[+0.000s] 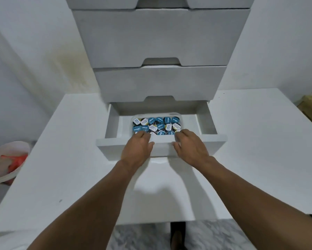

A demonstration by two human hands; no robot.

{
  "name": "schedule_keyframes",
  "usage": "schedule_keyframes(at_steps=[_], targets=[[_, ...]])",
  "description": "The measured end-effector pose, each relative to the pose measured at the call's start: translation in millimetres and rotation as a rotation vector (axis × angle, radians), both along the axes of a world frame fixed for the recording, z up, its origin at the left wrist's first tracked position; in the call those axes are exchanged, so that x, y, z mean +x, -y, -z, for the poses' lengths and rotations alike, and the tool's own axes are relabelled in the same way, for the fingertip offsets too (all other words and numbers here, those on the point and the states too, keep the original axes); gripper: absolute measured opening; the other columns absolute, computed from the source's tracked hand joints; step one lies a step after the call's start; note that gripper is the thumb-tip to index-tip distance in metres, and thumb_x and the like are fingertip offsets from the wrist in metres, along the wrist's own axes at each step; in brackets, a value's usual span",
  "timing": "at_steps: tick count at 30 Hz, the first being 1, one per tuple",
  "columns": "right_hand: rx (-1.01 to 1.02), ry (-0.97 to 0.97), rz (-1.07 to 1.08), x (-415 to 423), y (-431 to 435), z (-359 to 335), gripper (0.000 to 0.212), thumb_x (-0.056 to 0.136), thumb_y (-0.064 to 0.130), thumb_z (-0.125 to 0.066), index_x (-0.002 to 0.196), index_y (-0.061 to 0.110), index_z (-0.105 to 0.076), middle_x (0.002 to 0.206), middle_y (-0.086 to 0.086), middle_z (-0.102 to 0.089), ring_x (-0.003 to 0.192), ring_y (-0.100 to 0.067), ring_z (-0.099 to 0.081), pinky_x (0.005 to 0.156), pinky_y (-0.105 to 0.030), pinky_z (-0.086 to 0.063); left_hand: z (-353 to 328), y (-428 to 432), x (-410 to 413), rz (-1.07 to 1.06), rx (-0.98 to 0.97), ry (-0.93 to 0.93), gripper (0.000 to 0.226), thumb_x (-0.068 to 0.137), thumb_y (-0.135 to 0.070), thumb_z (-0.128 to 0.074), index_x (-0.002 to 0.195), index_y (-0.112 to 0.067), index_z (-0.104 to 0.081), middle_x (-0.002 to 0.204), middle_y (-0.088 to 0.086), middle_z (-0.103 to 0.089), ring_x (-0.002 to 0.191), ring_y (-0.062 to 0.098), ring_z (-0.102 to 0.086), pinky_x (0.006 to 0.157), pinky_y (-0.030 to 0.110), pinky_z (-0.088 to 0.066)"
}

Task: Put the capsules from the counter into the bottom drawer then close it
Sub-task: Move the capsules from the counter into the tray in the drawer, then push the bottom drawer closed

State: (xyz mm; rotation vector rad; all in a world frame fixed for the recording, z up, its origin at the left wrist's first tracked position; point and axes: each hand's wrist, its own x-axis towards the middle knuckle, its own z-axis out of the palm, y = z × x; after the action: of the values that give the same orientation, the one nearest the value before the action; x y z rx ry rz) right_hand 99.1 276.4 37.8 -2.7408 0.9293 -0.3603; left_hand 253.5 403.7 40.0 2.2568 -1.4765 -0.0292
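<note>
A white tray (180, 119) of blue-lidded capsules (157, 124) sits inside the open bottom drawer (108, 146), at 12 o'clock from the person. The left hand (137, 147) and right hand (192, 147) each curl a grip over its near rim, at 7 and 5 o'clock. It is probably light and stiff, with the capsules loose inside.

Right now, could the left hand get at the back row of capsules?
Probably yes: the bottom drawer stands open, nothing covers the capsules, and the left hand grips the tray at its near edge. It would have to let go first.
</note>
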Motion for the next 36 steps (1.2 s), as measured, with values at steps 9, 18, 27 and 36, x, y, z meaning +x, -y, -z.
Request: schedule_keyframes(at_steps=[9,18,27,36], targets=[[-0.151,0.088,-0.029,-21,-13,33,0.047,0.077,0.010,-0.074,0.120,-0.003,-0.060,0.126,-0.022,-0.058,0.116,-0.038,-0.054,0.102,-0.041,-0.044,31,-23,3,0.053,-0.107,0.121,0.036,0.081,-0.005,-0.069,0.115,0.001,-0.064,0.114,0.019,-0.062,0.105,0.037,-0.058,0.088,0.041,-0.053],[-0.315,0.488,0.021,-15,-3,70,0.028,0.080,0.009,-0.073,0.107,0.002,-0.069,0.108,-0.014,-0.066,0.098,-0.032,-0.058,0.092,-0.031,-0.045,72,-20,18,-0.009,-0.413,0.177,0.023,0.084,-0.015,-0.069,0.105,-0.008,-0.072,0.106,0.008,-0.071,0.098,0.023,-0.066,0.089,0.034,-0.051],[-0.387,0.616,0.018,-8,14,77,0.015,0.085,0.011,-0.070,0.095,0.001,-0.073,0.094,-0.012,-0.069,0.087,-0.029,-0.059,0.083,-0.023,-0.046,73,-13,25,-0.037,-0.562,0.203,0.018,0.079,-0.013,-0.072,0.094,-0.004,-0.075,0.093,0.011,-0.073,0.084,0.026,-0.069,0.082,0.028,-0.051],[-0.353,0.526,0.095,20,42,63,0.023,0.085,0.016,-0.069,0.103,0.001,-0.072,0.101,-0.014,-0.069,0.094,-0.030,-0.062,0.085,-0.028,-0.050,56,25,55,-0.071,-0.489,0.197,0.015,0.080,-0.015,-0.071,0.093,-0.008,-0.075,0.092,0.008,-0.074,0.083,0.027,-0.068,0.075,0.033,-0.055]])
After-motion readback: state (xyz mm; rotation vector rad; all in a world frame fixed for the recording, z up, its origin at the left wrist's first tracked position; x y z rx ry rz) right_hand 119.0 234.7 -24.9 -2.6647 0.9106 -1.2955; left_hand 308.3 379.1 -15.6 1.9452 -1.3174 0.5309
